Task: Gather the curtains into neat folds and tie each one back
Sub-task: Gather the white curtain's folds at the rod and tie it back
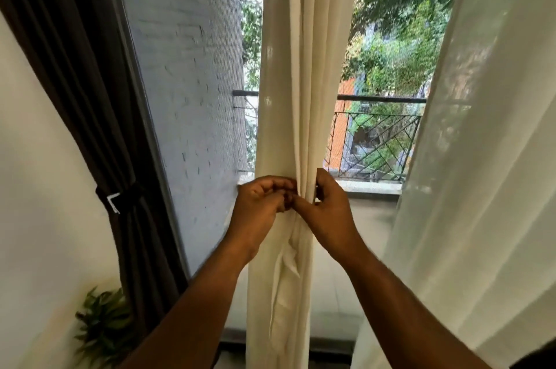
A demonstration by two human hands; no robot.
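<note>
Head view puts the cream curtain (296, 74) at the centre of the window, already drawn into a narrow column of vertical folds that hangs from above the frame down to the floor. It looks a light, soft, limp cloth: it creases readily, holds no shape of its own, and its pleats would likely slip apart as soon as the pinch is let go. The sensible place to take hold is where it is held now, at about sill height, where the bundle is narrowest and a tie can circle it.

Both hands meet there. The left hand (261, 198) is curled tight against the front of the folds, fingertips pinched together on cloth or a tie end; which of the 2 cannot be told. The right hand (326, 212) wraps the right edge of the bundle, thumb up beside the cloth and fingers closed on it. Below the hands a loose strip of the same cream fabric (284, 275) dangles down the front.

To the right a sheer white curtain (469, 158) hangs loose and ungathered. At far left a dark brown curtain (90, 104) is already cinched by a tieback (120, 198), with a leafy plant (103, 320) below it. A balcony railing (376, 128) shows outside.
</note>
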